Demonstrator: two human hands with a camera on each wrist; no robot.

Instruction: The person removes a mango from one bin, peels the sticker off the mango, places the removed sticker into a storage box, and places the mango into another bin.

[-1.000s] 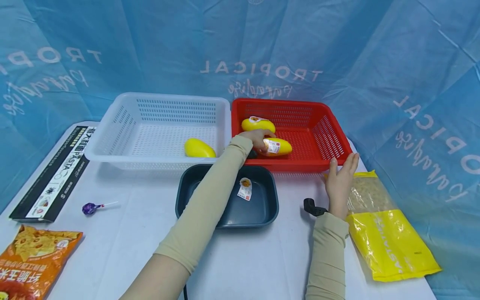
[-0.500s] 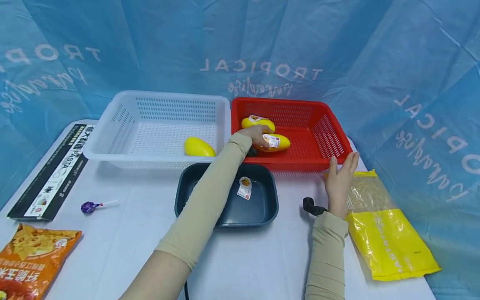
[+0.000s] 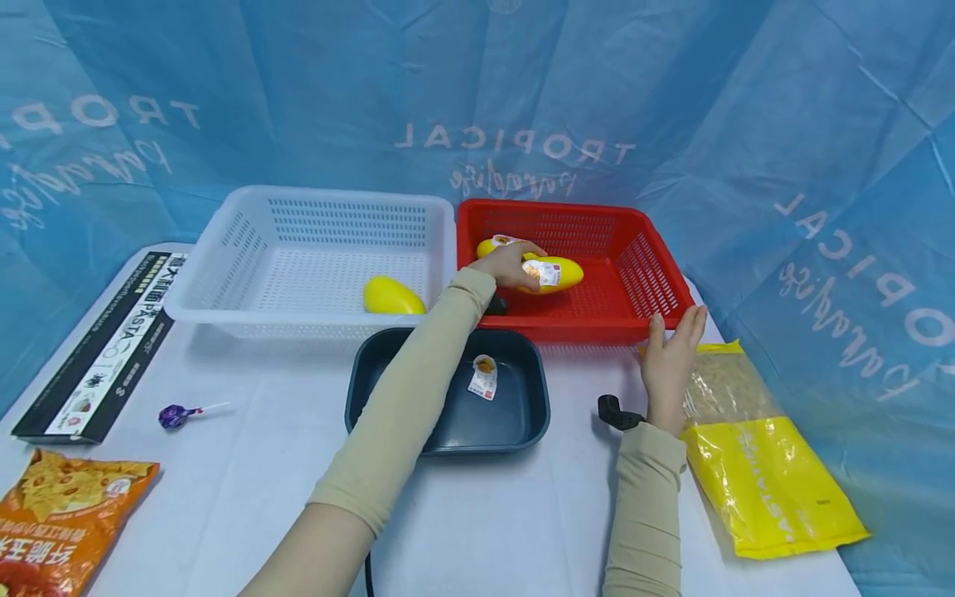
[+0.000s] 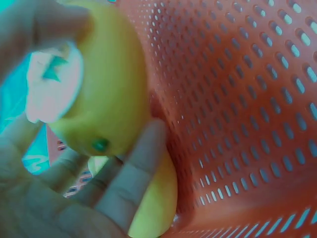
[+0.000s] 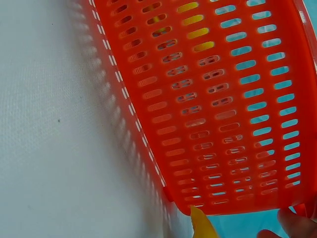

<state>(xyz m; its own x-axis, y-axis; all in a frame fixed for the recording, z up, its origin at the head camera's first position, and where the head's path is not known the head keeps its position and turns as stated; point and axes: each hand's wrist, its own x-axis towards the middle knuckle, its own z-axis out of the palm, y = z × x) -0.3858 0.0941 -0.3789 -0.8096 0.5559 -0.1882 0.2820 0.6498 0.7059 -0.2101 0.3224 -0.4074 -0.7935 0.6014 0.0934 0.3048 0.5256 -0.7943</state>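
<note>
My left hand reaches into the red basket and grips a yellow mango with a white sticker. In the left wrist view, my thumb and fingers curl round this mango, and its small green stem spot shows. Another mango lies behind it in the basket, partly covered by the hand. My right hand touches the basket's front right corner, its fingers straight; in the right wrist view only fingertips show at the rim of the basket.
A white basket with one mango stands left of the red one. A dark blue tray holding a loose sticker sits in front. Around lie a pasta box, lollipop, orange snack bag and yellow pasta bag.
My left hand has raised the gripped mango slightly, and it now covers more of the mango behind. My right hand stays at the basket corner.
</note>
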